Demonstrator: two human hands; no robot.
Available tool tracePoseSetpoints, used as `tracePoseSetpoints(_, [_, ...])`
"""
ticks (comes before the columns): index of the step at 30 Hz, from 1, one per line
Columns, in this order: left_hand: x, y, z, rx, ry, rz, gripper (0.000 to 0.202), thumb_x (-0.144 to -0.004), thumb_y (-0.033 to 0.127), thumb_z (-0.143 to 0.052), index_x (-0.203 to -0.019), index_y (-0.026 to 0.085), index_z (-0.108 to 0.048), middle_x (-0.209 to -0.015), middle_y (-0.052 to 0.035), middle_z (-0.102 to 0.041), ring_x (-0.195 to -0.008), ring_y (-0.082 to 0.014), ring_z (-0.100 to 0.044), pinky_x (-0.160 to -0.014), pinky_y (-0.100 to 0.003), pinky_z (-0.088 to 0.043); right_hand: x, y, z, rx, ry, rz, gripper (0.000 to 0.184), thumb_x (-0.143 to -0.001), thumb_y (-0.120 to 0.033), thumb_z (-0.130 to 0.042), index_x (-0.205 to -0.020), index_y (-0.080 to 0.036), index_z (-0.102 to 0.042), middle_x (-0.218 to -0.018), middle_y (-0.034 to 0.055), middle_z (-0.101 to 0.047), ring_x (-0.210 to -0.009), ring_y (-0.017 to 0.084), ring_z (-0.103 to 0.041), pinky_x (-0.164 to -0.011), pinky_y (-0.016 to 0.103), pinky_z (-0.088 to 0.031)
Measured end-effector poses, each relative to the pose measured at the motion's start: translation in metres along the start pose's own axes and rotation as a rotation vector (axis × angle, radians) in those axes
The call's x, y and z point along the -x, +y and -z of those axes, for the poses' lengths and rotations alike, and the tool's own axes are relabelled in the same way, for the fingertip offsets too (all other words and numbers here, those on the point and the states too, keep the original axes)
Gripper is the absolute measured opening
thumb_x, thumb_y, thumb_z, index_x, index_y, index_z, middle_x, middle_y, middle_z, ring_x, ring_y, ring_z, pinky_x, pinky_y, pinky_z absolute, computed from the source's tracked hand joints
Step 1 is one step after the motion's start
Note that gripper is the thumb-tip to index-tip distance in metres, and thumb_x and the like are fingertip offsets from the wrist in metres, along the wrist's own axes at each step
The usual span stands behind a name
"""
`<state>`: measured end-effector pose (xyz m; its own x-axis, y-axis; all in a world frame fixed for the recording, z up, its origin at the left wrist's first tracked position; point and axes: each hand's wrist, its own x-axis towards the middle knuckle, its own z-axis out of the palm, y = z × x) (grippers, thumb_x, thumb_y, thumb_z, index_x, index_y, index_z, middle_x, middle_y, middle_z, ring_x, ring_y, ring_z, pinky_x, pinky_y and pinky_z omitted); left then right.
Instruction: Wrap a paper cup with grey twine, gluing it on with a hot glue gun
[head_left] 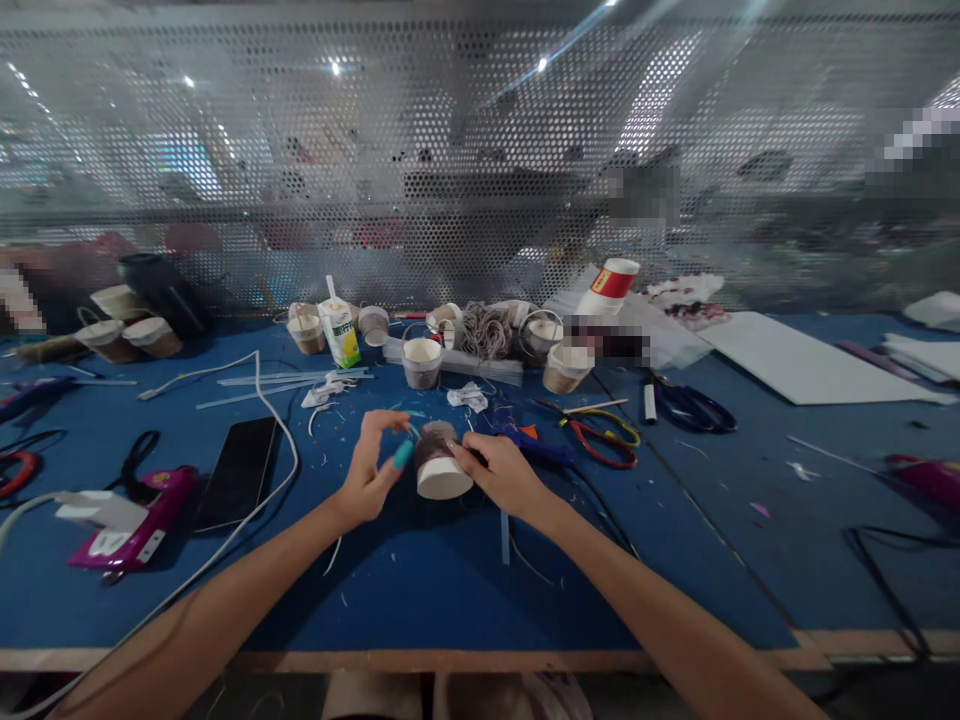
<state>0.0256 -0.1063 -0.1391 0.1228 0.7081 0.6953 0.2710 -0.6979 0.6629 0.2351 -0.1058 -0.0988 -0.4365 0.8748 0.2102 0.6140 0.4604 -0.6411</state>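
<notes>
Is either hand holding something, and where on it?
The right hand holds a wrapped cup by its side; whether the left hand grips anything can't be told.

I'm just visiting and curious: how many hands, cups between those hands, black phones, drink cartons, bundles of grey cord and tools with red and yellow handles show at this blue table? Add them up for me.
Hands: 2 (left hand, right hand)
Cup between them: 1
Black phone: 1
Drink carton: 1
Bundle of grey cord: 1
Red-and-yellow-handled tool: 1
Total: 7
</notes>
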Motion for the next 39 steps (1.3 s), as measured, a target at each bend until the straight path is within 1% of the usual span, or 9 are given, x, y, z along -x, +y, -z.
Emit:
tracePoseSetpoints(2, [0.000,-0.005,0.000,0.038,0.193,0.203,0.042,-0.093,0.053,-0.027,-0.109,0.022,-0.050,-0.092,-0.0049,-0.053,-0.085,-0.0184,-0.052,-0.077,-0.034,-0.047,0.000,0.001,0.000,0.008,-0.005,0.008,0.041,-0.093,-0.041,-0.037,-0.058,-0.021,-0.033,-0.049,-0.0040,-0.038,-0.046,0.010,-0.037,-0.050,0.025,-0.022])
tracePoseSetpoints(4, [0.000,-0.009,-0.001,0.058,0.280,0.343,0.043,-0.093,0.054,-0.027,-0.108,0.021,-0.050,-0.092,-0.0046,-0.052,-0.086,-0.0180,-0.054,-0.078,-0.034,-0.048,0.000,0.001,0.000,0.003,0.000,0.009,0.043,-0.094,-0.043,-0.034,-0.057,-0.021,-0.032,-0.050,-0.0037,-0.038,-0.047,0.010,-0.037,-0.050,0.025,-0.023])
tracePoseSetpoints(6, [0.000,-0.010,-0.002,0.102,0.165,0.345,0.050,-0.088,0.061,-0.037,-0.116,0.021,-0.046,-0.104,-0.0072,-0.053,-0.099,-0.0210,-0.055,-0.090,-0.040,-0.047,0.001,0.002,-0.001,-0.005,0.011,0.006,0.045,-0.094,-0.047,-0.030,-0.057,-0.021,-0.030,-0.050,-0.0034,-0.038,-0.048,0.010,-0.037,-0.050,0.025,-0.024])
tracePoseSetpoints(10, [0.002,-0.004,-0.007,0.150,-0.308,0.229,0.092,-0.068,0.060,-0.068,-0.138,0.020,-0.023,-0.136,-0.0164,-0.039,-0.128,-0.0315,-0.040,-0.109,-0.053,-0.032,0.001,0.003,-0.002,-0.042,0.021,0.000,0.047,-0.095,-0.051,-0.027,-0.058,-0.021,-0.029,-0.049,-0.0032,-0.038,-0.047,0.011,-0.037,-0.048,0.024,-0.025])
tracePoseSetpoints(12, [0.003,-0.001,-0.009,0.122,-0.386,0.228,0.100,-0.065,0.051,-0.074,-0.141,0.021,-0.016,-0.140,-0.0182,-0.036,-0.131,-0.0328,-0.038,-0.110,-0.055,-0.030,0.001,0.003,-0.002,-0.067,0.019,-0.007,0.047,-0.094,-0.051,-0.027,-0.058,-0.021,-0.030,-0.048,-0.0033,-0.038,-0.046,0.011,-0.036,-0.047,0.024,-0.024])
tracePoseSetpoints(16, [0.000,-0.003,-0.007,0.094,-0.343,0.275,0.092,-0.070,0.041,-0.073,-0.142,0.024,-0.019,-0.135,-0.0157,-0.042,-0.125,-0.0305,-0.046,-0.106,-0.054,-0.036,0.002,0.002,-0.002,-0.128,0.005,-0.025,0.047,-0.094,-0.052,-0.029,-0.058,-0.022,-0.030,-0.046,-0.0037,-0.038,-0.045,0.010,-0.036,-0.045,0.024,-0.025])
tracePoseSetpoints(21, [-0.005,-0.007,-0.001,0.035,-0.394,0.322,0.100,-0.060,0.041,-0.080,-0.142,0.025,-0.025,-0.132,-0.0160,-0.047,-0.123,-0.0344,-0.048,-0.101,-0.057,-0.041,0.002,0.002,-0.001,-0.196,-0.012,-0.035,0.049,-0.093,-0.055,-0.031,-0.059,-0.021,-0.035,-0.047,-0.0032,-0.043,-0.045,0.010,-0.039,-0.045,0.023,-0.028])
tracePoseSetpoints(29, [-0.005,-0.001,-0.004,0.061,-0.274,0.175,0.092,-0.061,0.037,-0.081,-0.137,0.027,-0.031,-0.134,-0.0132,-0.042,-0.128,-0.0316,-0.043,-0.104,-0.053,-0.041,0.004,0.003,0.001,-0.387,-0.008,-0.038,0.049,-0.087,-0.065,-0.037,-0.064,-0.021,-0.038,-0.048,-0.0053,-0.043,-0.044,0.009,-0.039,-0.045,0.024,-0.031])
tracePoseSetpoints(39, [-0.006,-0.004,-0.007,0.028,-0.178,0.050,0.082,-0.066,0.030,-0.079,-0.134,0.025,-0.034,-0.131,-0.0139,-0.045,-0.126,-0.0306,-0.045,-0.107,-0.053,-0.037,0.006,0.013,0.010,-0.423,-0.060,0.157,0.041,-0.085,-0.060,-0.044,-0.079,-0.020,-0.045,-0.064,-0.0019,-0.048,-0.058,0.013,-0.043,-0.056,0.027,-0.037])
